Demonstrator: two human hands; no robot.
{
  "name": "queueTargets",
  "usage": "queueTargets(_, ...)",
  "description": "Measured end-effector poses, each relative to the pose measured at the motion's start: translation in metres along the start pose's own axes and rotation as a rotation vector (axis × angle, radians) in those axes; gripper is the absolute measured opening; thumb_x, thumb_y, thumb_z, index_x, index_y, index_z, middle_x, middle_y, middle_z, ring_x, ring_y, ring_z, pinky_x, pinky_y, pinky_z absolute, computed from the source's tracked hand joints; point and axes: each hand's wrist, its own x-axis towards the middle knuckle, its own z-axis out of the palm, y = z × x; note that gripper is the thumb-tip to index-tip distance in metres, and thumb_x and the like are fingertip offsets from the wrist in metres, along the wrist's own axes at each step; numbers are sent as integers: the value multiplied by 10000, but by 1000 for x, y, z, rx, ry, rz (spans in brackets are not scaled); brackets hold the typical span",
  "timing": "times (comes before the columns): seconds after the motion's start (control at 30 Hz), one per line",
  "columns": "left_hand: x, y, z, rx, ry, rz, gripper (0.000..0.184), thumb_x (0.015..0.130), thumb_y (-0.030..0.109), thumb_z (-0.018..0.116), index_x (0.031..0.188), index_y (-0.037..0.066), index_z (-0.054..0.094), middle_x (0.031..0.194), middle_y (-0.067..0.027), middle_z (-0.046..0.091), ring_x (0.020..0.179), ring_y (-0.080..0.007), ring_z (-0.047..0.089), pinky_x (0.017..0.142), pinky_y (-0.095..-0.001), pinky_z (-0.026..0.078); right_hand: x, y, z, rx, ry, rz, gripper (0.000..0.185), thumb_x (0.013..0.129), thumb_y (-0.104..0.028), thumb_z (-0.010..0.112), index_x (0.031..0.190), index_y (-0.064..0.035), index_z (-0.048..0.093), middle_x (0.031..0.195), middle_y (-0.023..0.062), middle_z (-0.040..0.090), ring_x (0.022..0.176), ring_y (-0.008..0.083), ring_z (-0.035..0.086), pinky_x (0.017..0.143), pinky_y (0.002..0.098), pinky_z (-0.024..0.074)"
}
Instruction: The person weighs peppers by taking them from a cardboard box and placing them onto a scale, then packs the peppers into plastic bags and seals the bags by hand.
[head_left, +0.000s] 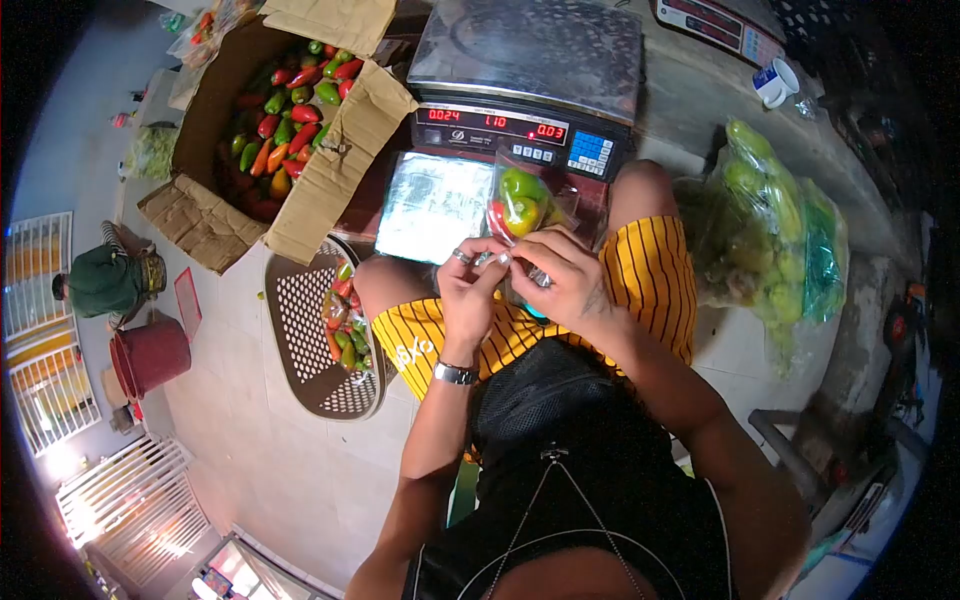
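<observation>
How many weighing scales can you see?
2. One digital scale is just beyond the held bag of peppers; another digital scale is at top right, near the mug. More may be hidden.

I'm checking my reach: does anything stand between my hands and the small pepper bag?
Nothing visible does: your left hand and right hand meet at the gathered end of the pepper bag, pinching it directly.

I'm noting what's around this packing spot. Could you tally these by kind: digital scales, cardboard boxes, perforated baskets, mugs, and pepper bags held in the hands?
Digital scales: 2, one in front and one at top right
Cardboard box: 1
Perforated basket: 1
Mug: 1
Held pepper bag: 1
Total: 6
</observation>
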Motion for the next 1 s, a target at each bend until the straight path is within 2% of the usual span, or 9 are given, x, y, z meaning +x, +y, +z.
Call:
queueTargets(0.13, -2, -1, 3, -132, 13, -37, 148, 949, -85, 637, 1084, -25, 653, 1032, -55, 705, 912, -103, 678, 818, -236, 537, -7, 1, 11, -17, 98, 15, 249, 763, 23, 770, 992, -2, 676, 979, 122, 673, 901, 303, 673, 795, 372, 565)
queueTargets(0.33, -5, -14, 2, -206, 75, -77, 157, 952, -79, 620, 1089, -14, 660, 1018, -68, 713, 895, -109, 661, 813, -241, 526, -8, 1, 6, 75, 23, 21, 278, 765, 47, 758, 1027, 2, 674, 986, 124, 672, 920, 307, 670, 822, 378, 562)
queueTargets(0.67, -7, -21, 8, -315, 121, -115, 173, 944, -97, 627, 1093, -28, 681, 990, -78, 719, 891, -129, 671, 811, -263, 551, -20, 7, 16, 20, 96, 33, 245, 762, 45, 756, 986, -2, 668, 980, 120, 674, 902, 308, 664, 803, 379, 560)
queueTargets(0.87, -10, -21, 3, -231, 76, -101, 164, 955, -80, 626, 1099, -17, 673, 1022, -57, 709, 897, -107, 659, 807, -245, 537, -25, 8, 23, -10, 107, 45, 245, 754, 32, 759, 975, -6, 660, 970, 126, 668, 887, 315, 668, 786, 385, 559)
queueTargets(1.0, -10, -21, -4, -71, 62, -123, 162, 957, -69, 599, 1097, -5, 646, 1038, -50, 686, 947, -122, 636, 863, -261, 512, -24, 5, 20, 58, 62, 114, 251, 763, 32, 753, 993, -3, 659, 976, 138, 659, 887, 328, 673, 773, 384, 557)
